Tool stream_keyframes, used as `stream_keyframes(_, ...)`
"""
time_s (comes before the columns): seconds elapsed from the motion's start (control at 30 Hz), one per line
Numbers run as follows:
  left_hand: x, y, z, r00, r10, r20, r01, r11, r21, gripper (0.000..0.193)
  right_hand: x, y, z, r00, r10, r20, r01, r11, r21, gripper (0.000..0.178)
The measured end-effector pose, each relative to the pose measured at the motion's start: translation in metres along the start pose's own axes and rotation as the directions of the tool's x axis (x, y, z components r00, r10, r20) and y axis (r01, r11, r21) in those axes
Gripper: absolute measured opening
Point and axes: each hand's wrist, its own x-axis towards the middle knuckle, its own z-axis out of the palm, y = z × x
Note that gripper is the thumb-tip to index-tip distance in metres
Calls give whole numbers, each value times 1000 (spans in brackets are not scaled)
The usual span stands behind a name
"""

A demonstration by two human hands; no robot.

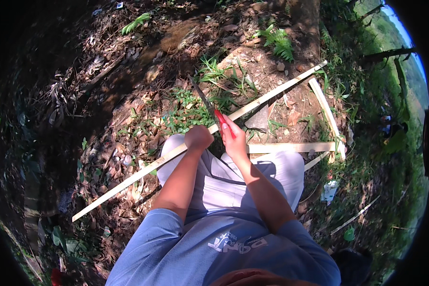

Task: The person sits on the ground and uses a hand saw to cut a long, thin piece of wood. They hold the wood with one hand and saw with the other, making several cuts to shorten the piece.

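A long, pale wooden strip (276, 90) slants across my lap, its near end down at the left and its far end up at the right. My left hand (199, 138) is closed around the strip near its middle, above my left knee. In my right hand (234, 139) is the red handle of a hand saw (203, 97), my fingers wrapped round it. The saw's dark, narrow blade points away and to the left. It lies across the strip, just right of my left hand; whether the teeth touch the wood cannot be made out.
Right of my knees lie more pale wooden pieces: one horizontal strip (295, 148) and one slanted strip (328, 114), meeting at a corner. A flat grey stone (257, 120) sits beneath the long strip. Dry leaves, green plants and a fern (277, 43) cover the sloping ground.
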Motion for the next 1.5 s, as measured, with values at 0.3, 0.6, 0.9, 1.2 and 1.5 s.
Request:
stream_keyframes(0.3, -2, -2, -1, 1000, 28, -15, -27, 999, 22, 31, -8, -1, -5, 999, -31, 30, 32, 999, -18, 42)
stream_keyframes(0.6, 6, -10, 0, 996, 76, 48, -77, 997, 10, 34, -29, -3, -19, 999, -20, 36, 22, 999, -46, 41)
stream_keyframes(0.9, -4, -19, -6, 989, 81, 120, -73, 995, -70, 39, -28, -39, 3, 985, -98, 140, 139, 936, -324, 41)
stream_keyframes(1.2, -10, -28, -4, 979, 197, -57, -201, 976, -79, 35, -3, -28, 5, 975, 126, 186, -99, 984, -147, 44)
stream_keyframes(1.5, -7, -22, 36, 886, 268, -378, -233, 963, 136, 8, 17, -50, 19, 985, -80, 151, 134, 909, -396, 39)
